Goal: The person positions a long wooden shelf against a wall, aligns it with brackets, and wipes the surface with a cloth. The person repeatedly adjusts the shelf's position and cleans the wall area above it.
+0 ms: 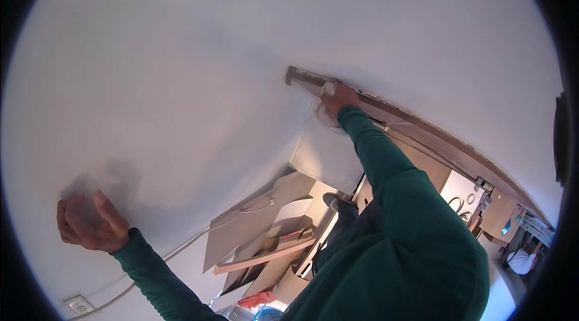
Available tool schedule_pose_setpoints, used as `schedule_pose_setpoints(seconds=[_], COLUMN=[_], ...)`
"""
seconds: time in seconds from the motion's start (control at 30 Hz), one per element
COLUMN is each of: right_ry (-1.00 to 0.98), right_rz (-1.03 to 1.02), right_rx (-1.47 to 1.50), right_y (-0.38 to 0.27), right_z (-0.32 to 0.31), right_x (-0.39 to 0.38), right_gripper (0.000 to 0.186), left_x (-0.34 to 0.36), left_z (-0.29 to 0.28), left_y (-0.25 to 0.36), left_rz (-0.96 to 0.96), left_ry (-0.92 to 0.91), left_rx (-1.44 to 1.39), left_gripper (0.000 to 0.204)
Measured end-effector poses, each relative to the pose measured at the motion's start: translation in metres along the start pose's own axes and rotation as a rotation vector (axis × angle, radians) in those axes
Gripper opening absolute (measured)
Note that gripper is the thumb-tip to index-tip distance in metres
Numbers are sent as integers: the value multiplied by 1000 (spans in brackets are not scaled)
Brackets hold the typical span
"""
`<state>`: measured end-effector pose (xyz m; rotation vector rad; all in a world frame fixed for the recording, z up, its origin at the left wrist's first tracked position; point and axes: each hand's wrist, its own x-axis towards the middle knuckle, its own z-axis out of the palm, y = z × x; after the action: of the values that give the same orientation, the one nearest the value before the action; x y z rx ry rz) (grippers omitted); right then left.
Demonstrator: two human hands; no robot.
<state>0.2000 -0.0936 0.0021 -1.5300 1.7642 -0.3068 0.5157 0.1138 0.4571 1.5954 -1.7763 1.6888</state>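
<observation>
My right hand [342,97] is raised to the brown wooden trim [416,120], near its left end. Its fingers are closed around a crumpled whitish cloth [329,88] pressed at the trim's edge. A thin, pale, wrinkled piece hangs just below that hand; whether it belongs to the cloth I cannot tell. Pale, rough patches run along the trim's upper edge, where it meets the white surface. At the lower left, my left hand [93,224] is beside the white wall [181,134], empty, with loosely curled fingers apart. Contact with the wall is unclear; its shadow falls there.
Leaning boards [241,236] and a wooden strip [265,256] stand below against the wall. A pale cable [196,238] runs down past them toward a wall socket [78,305]. My shoe [330,200] shows on the floor. Shelves with assorted items [534,227] are at the far right.
</observation>
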Motion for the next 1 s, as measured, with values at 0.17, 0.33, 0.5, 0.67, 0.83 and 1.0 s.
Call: schedule_pose_setpoints(seconds=[0.17,0.33,0.5,0.67,0.83,1.0], right_ry=[-11,21,264,318,497,403], right_rz=[12,125,98,54,-30,61], right_rx=[-88,-257,-34,80,61,-14], right_y=[75,107,142,143,148,153], right_z=[-67,-107,-90,-79,-68,-73], right_x=[-47,-80,-91,-95,-96,-86], right_gripper=[64,64,61,53,48,50], left_x=[0,-2,0,-1,-5,-5], left_z=[-2,-4,-3,-3,1,3], left_y=[-4,-3,-2,-4,-11,-13], left_rz=[64,62,78,81,94,114], left_ry=[3,-35,-17,5,13,30], left_rx=[-25,23,31,29,20,24], left_gripper=[28,28,27,26,27,26])
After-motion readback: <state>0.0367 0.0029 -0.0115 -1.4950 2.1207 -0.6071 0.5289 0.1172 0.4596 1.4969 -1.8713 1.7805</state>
